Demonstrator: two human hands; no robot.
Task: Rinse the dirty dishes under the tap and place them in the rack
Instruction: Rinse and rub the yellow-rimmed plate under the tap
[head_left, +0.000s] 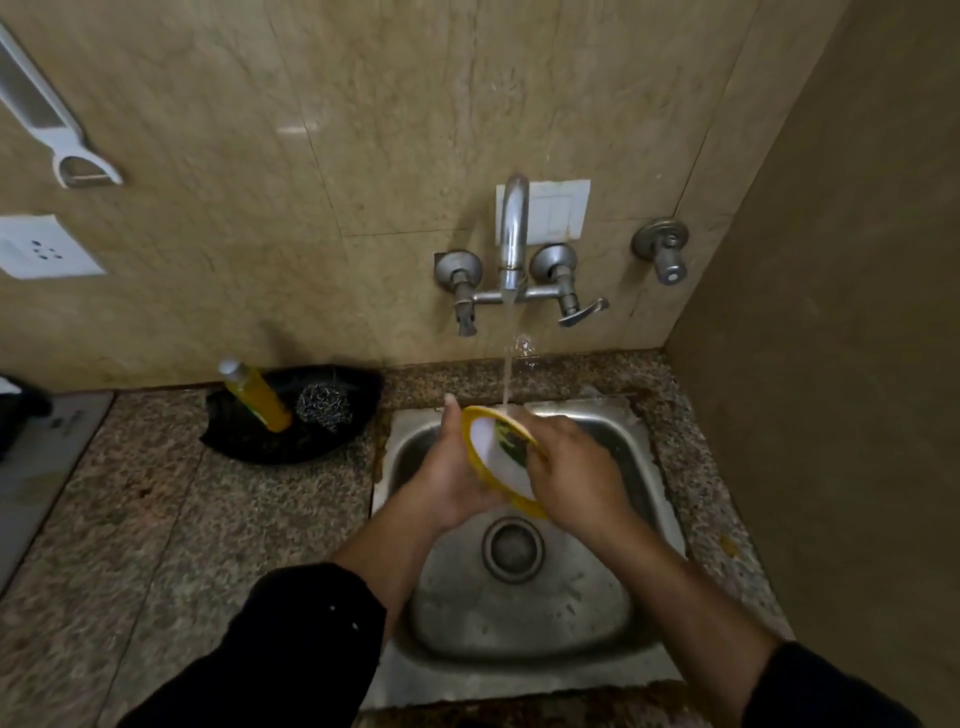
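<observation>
A white plate with a yellow rim (485, 441) is held tilted on edge over the steel sink (524, 613). My left hand (452, 480) grips it from behind and below. My right hand (574, 475) lies against its front face, pressing a dark green scrub pad (511, 439) onto it. Water runs from the wall tap (513, 234) in a thin stream that lands on the plate's top edge. No rack is in view.
A black tray (249, 439) on the granite counter left of the sink holds a yellow soap bottle (257, 397) and a steel wool scrubber (324, 408). Tap handles (579, 312) stick out from the wall. A brown side wall (831, 364) closes the right.
</observation>
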